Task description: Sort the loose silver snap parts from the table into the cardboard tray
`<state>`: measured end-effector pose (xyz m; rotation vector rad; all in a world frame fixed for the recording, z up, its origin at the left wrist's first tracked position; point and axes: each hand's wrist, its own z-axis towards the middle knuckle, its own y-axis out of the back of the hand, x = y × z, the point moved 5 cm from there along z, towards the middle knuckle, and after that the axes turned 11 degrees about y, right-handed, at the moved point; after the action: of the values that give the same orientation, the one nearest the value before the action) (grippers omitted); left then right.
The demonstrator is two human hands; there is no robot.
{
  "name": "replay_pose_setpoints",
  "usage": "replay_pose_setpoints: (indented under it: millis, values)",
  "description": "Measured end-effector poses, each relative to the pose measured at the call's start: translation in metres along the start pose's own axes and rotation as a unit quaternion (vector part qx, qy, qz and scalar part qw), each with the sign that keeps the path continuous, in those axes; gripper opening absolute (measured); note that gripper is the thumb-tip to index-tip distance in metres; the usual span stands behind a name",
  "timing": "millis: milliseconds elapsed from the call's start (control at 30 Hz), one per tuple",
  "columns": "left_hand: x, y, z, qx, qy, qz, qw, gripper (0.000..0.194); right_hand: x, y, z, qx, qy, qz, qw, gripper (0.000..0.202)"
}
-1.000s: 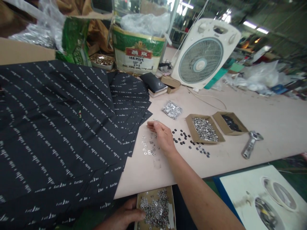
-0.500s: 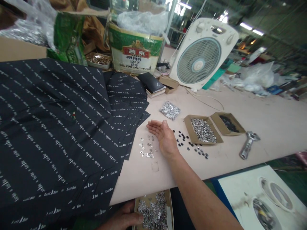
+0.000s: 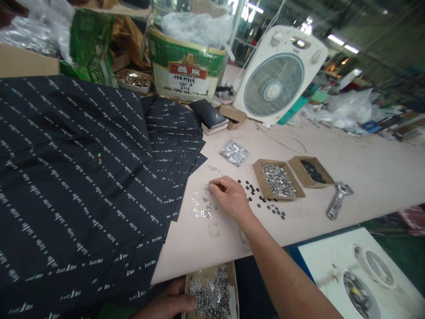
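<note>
My left hand (image 3: pixel 171 301) grips the side of a cardboard box (image 3: pixel 236 290) at the table's front edge, thumb over its rim. Inside lie many small silver snap fasteners (image 3: pixel 212 288). Over the table, my right hand (image 3: pixel 229 195) has its fingers curled together, tips down among loose snap parts (image 3: pixel 203 208); whether anything is pinched there is hidden. Just beyond its knuckles is a short line of small silver pieces (image 3: pixel 215 169). To its right, dark round caps (image 3: pixel 252 190) are scattered on the tabletop.
Open boxes of silver parts (image 3: pixel 279 179) and black parts (image 3: pixel 314 170) stand to the right, near a metal tool (image 3: pixel 339 200). A bag of silver parts (image 3: pixel 234 153) lies behind. Black printed fabric (image 3: pixel 99 177) covers the left. A fan (image 3: pixel 275 79) stands at the back.
My right hand has turned from an open, upturned palm to curled fingers pointing down at the loose parts. Small silver pieces now show on the table behind it. My left hand stays on the box.
</note>
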<state>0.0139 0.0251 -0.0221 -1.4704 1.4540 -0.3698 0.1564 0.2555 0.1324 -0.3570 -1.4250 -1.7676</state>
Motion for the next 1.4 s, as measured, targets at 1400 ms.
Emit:
replay_pose_setpoints:
  millis: [1400]
  values:
    - [0.006, 0.007, -0.003, -0.043, -0.017, 0.013, 0.999, 0.055, 0.045, 0.016, -0.130, -0.059, 0.034, 0.010, 0.998, 0.020]
